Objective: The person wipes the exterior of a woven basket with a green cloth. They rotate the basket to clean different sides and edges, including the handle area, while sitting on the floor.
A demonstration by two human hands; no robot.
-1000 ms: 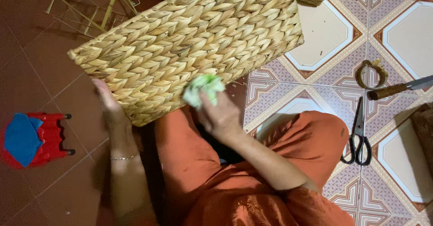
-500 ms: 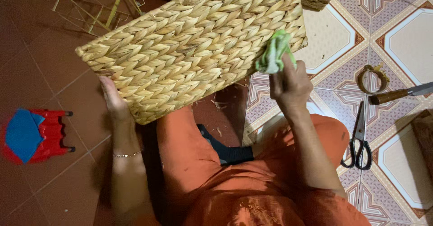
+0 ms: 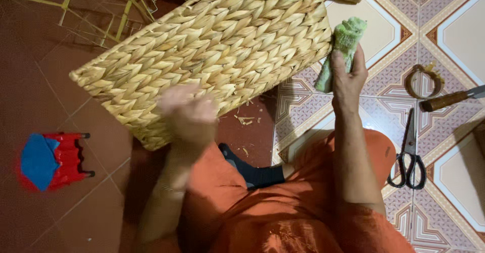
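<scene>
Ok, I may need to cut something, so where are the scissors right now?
In the head view, the scissors lie on the patterned floor tiles at the right, beside the person's right arm, just below the wooden-handled tool.

Tiled floor bears scissors, knife (wooden-handled), red stool.

Bare forearms, left hand blurred, right hand, orange garment over the lap, thin wrist bracelet, dark sock

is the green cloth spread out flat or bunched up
Bunched up: the green cloth is wadded in the right hand, beside the woven basket.
</scene>
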